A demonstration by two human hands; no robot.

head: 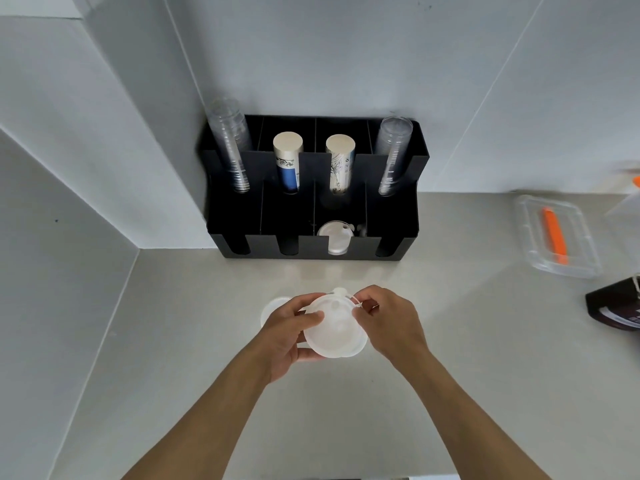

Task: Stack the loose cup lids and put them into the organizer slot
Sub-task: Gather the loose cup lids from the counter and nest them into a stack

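A small stack of translucent white cup lids (334, 329) is held above the counter between both hands. My left hand (289, 332) grips its left side with the thumb on top. My right hand (389, 322) pinches the upper right rim near the little tab. Another loose lid (272, 308) lies on the counter, partly hidden behind my left hand. The black organizer (391, 220) stands against the wall, and its third front slot holds several lids (335, 237).
The organizer's back row holds two stacks of clear cups (231, 147) and two sleeves of paper cups (287, 161). A clear plastic box (557, 237) with an orange tool sits at the right. A dark package (616, 306) lies at the right edge. Walls close the left side.
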